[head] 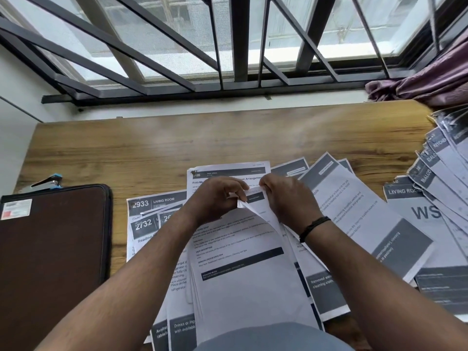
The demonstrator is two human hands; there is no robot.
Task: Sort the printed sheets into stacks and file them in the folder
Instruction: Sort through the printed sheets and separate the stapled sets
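At the centre of the frame both hands work the top corner of a set of printed sheets (243,272) that runs from the hands down toward the lower edge: white pages with small black text, a dark bar across the middle and another dark block lower down. The left hand (217,198) has its fingers curled over the upper corner, and the right hand (286,198), a black band at its wrist, pinches the same corner from the other side, where the top page is lifted and curled away from those beneath. More sheets (152,219) lie fanned under and to the left of these, with grey headers bearing large numbers and "LIVING ROOM". Further sheets spread to the right, and a loose heap of pages (440,171) fills the right edge. The dark brown folder (50,262) lies closed at the left of the wooden table (228,138), a stapler (46,183) just beyond it.
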